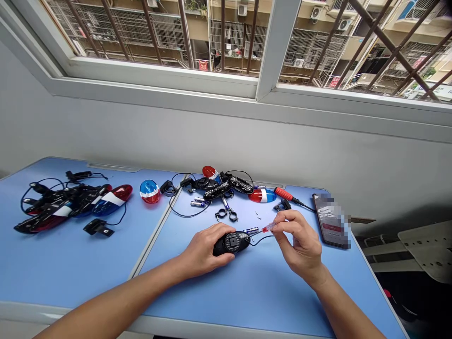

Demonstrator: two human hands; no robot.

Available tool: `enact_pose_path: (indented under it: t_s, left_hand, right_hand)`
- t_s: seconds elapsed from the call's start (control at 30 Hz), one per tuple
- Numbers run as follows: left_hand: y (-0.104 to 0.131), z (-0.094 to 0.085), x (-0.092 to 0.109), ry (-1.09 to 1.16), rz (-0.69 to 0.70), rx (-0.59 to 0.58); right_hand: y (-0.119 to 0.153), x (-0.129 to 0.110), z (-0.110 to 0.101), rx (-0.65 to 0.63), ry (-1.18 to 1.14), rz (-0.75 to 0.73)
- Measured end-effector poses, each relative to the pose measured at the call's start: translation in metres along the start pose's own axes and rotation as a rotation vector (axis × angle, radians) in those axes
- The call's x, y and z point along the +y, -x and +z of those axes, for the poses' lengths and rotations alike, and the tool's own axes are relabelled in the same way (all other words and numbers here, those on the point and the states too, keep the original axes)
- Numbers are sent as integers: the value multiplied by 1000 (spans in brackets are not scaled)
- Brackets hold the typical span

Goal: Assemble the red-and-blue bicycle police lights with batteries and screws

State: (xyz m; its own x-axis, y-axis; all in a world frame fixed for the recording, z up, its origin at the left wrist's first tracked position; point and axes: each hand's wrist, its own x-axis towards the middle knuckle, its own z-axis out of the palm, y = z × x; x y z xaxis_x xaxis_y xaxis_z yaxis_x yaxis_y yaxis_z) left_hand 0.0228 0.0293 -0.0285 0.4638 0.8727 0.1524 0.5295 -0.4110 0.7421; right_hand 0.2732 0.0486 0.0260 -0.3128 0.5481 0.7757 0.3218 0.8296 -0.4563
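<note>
My left hand [200, 249] is wrapped round the left end of a black oval light housing [240, 239], pressing it on the blue table. A round ribbed disc sits on the housing's upper face. Between thumb and fingertips, my right hand [302, 247] pinches a small screwdriver [268, 227] with a clear and red handle. Its thin shaft points left at the housing's right end; whether the tip touches is too small to tell. A black cable [262, 239] runs from that end towards my right hand. Just behind the housing lies a battery [251, 230].
Several assembled red and blue lights [112, 200] are heaped on the left. At the back lie a round cover [149, 192], open black housings [217, 190], ring clamps [227, 214] and an oval cover [262, 195]. A red-handled screwdriver [284, 193] and a phone [330, 221] lie right.
</note>
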Motion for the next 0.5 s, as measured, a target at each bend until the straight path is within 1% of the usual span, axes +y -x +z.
enact_pose_path:
  t_s: [0.27, 0.5]
  left_hand:
    - [-1, -1, 1, 8, 4, -6]
    - [-1, -1, 1, 5, 6, -7]
  right_hand:
    - [1, -1, 0, 4, 10, 0]
    - [1, -2, 0, 34, 6, 45]
